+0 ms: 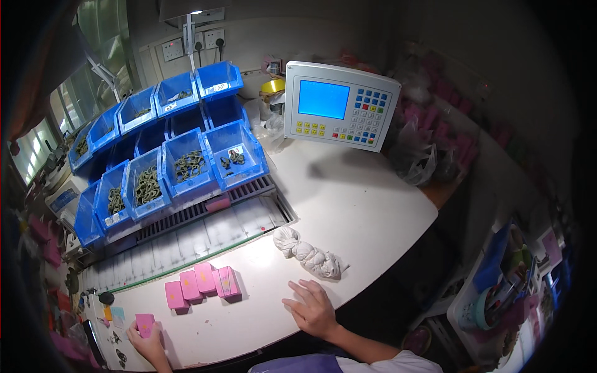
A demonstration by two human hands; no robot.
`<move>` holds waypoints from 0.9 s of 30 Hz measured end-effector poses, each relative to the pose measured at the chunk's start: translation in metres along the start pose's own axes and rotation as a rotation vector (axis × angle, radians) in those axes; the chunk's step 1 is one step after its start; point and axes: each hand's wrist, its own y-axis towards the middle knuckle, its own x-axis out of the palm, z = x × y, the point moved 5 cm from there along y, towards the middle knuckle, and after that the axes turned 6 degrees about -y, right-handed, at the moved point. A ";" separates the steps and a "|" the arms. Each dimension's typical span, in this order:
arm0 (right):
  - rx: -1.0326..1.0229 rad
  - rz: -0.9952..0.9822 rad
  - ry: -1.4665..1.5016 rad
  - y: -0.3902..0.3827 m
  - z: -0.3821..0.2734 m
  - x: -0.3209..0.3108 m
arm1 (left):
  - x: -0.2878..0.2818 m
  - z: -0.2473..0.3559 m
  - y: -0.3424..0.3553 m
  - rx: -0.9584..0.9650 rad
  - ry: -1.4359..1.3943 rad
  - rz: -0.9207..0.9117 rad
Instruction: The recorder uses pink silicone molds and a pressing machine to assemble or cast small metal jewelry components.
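Note:
A small pink block is gripped by my left hand at the near left of the white table. My right hand is over the table's near edge, its fingers stretched apart and nothing in them. Just beyond that hand lies a knotted bundle of off-white cloth. Between the two hands, farther in, several pink blocks stand side by side in a slightly uneven row, with yellowish marks on their tops. Small dark metal-looking pieces lie left of my left hand.
Blue bins in tiers hold greenish ring-like pieces at the back left. A white control panel with a blue screen stands at the back. A slatted light panel lies before the bins. At right, a cart carries a teal cup.

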 end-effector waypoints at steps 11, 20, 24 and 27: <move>0.036 -0.015 0.006 0.002 -0.001 0.012 | 0.013 -0.011 0.027 0.026 0.036 0.100; 0.036 -0.016 -0.041 0.004 -0.003 0.012 | 0.020 -0.017 0.026 -0.024 -0.037 0.055; 0.031 -0.022 -0.046 0.005 -0.005 0.011 | 0.018 -0.017 0.025 -0.001 0.010 0.064; 0.045 -0.008 -0.043 0.007 -0.005 0.013 | 0.018 -0.010 0.024 -0.006 0.019 0.069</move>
